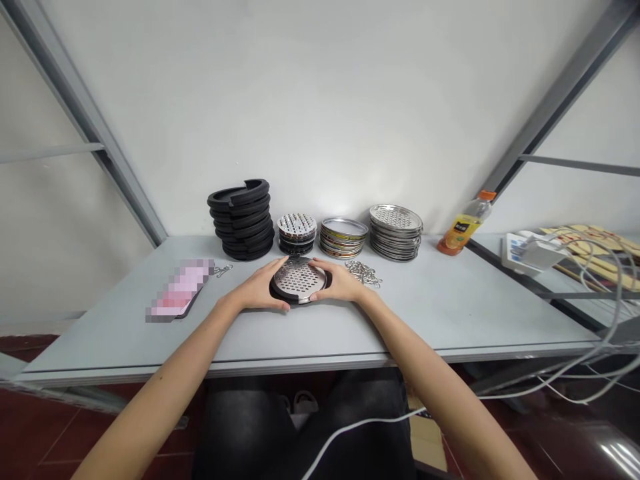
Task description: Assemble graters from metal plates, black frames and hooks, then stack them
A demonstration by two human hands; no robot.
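A round perforated metal disc (299,277) lies in a black ring (280,295) on the grey table (450,313). My left hand (260,288) cups its left side, fingers curled round the rim. My right hand (337,281) grips the right side the same way. Behind it stand a stack of black rings (243,220), a small stack of perforated discs (297,232), a stack of metal rings with coloured edges (343,237) and a stack of larger perforated plates (396,232). A heap of small metal clips (364,272) lies just right of my right hand.
A blurred pink object (177,292) lies at the table's left with a clip (223,270) beside it. An orange drink bottle (464,225) leans at the back right. A second table on the right holds a white box (530,252), cardboard and cables. Grey frame beams slant on both sides.
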